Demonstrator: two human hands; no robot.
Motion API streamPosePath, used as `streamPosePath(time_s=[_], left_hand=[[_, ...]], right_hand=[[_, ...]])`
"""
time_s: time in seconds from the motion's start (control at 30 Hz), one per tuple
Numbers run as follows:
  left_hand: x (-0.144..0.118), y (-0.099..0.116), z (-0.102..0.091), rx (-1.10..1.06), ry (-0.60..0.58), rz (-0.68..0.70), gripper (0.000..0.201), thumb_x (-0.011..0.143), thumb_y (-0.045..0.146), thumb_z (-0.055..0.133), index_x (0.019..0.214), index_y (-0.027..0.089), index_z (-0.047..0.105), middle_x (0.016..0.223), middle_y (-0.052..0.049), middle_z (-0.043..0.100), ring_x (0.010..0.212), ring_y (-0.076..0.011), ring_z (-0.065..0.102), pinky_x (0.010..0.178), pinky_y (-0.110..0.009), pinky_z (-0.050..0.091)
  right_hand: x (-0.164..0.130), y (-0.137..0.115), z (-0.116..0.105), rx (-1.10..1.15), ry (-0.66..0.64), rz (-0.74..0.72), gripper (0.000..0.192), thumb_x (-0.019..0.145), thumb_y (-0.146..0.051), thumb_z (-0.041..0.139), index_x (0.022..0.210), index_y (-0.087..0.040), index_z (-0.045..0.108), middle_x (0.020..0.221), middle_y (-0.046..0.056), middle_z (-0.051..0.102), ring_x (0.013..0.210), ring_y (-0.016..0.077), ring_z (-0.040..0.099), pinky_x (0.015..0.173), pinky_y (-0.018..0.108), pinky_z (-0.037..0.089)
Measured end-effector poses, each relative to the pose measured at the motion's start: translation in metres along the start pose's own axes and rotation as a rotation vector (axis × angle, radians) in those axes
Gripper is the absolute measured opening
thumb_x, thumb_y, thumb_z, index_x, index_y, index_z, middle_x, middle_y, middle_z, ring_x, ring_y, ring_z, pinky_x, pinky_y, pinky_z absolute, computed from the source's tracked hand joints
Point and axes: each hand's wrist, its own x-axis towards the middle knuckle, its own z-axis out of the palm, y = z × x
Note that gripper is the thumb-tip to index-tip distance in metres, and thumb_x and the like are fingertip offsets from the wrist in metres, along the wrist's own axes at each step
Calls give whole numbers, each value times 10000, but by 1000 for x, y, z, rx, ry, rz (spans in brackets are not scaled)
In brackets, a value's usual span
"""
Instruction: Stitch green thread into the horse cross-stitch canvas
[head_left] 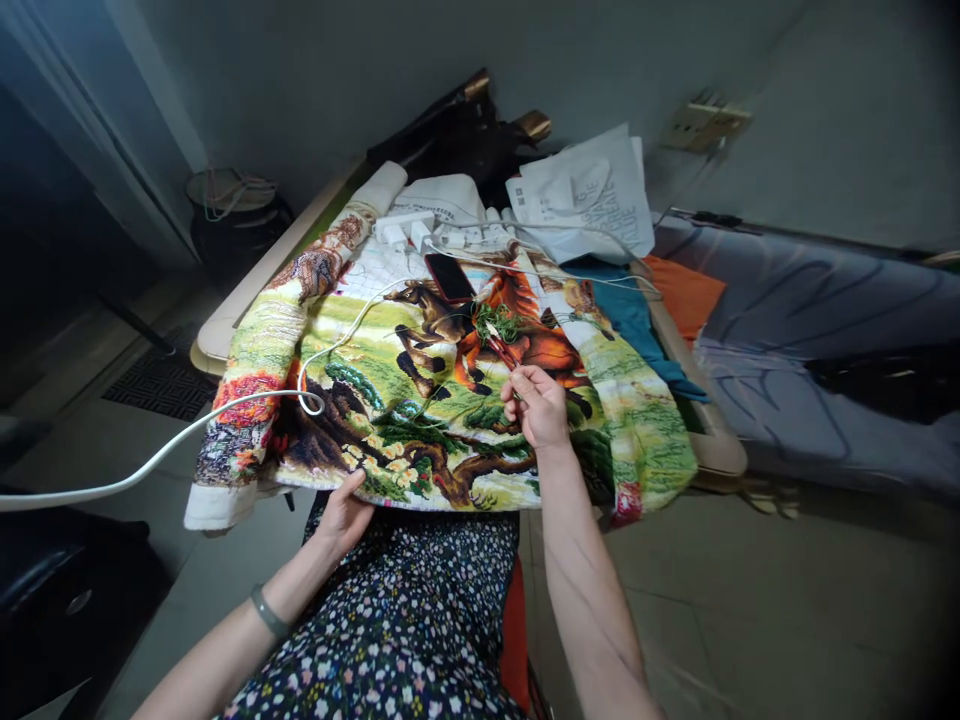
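Observation:
A large cross-stitch cloth with horses, trees and flowers covers the table, its left and right sides rolled up. My left hand pinches the cloth's front edge, thumb on top and fingers hidden beneath. Over the stitched horses, my right hand is closed on a slim red tool with a pale tip; its exact kind is unclear. The tip points at a tangle of green thread lying on the cloth. Just behind the thread is a dark phone.
A white power strip with plugs sits at the back. Its white cable crosses the cloth's left side and runs off left. White bags, teal fabric and orange fabric lie to the back and right. A wall socket is behind.

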Motion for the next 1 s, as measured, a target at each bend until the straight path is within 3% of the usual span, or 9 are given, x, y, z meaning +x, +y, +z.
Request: streamPosePath(time_s=[0.13, 0.4, 1.0], left_hand=[[11, -4, 16, -20, -5, 16, 338, 669, 149, 746, 1004, 167, 704, 893, -41, 774, 1012, -234, 674, 1015, -373, 455], [-5, 3, 31, 10, -62, -6, 260, 690, 179, 752, 946, 147, 729, 900, -74, 778, 1010, -278, 684, 1011, -424, 474], [-2, 4, 30, 50, -78, -16, 260, 726, 208, 729, 980, 152, 730, 904, -67, 783, 954, -262, 708, 990, -417, 496]], right_hand=[[0, 1, -1, 1, 1, -5, 347, 717, -455, 763, 779, -195, 542, 567, -51, 598, 361, 58, 443, 308, 151, 364], [1, 3, -1, 5, 0, -7, 342, 728, -454, 756, 779, -197, 536, 571, -53, 591, 372, 58, 440, 313, 150, 367], [1, 6, -2, -13, -14, -16, 328, 742, -455, 736, 788, -194, 542, 587, -53, 599, 371, 52, 445, 324, 151, 376]])
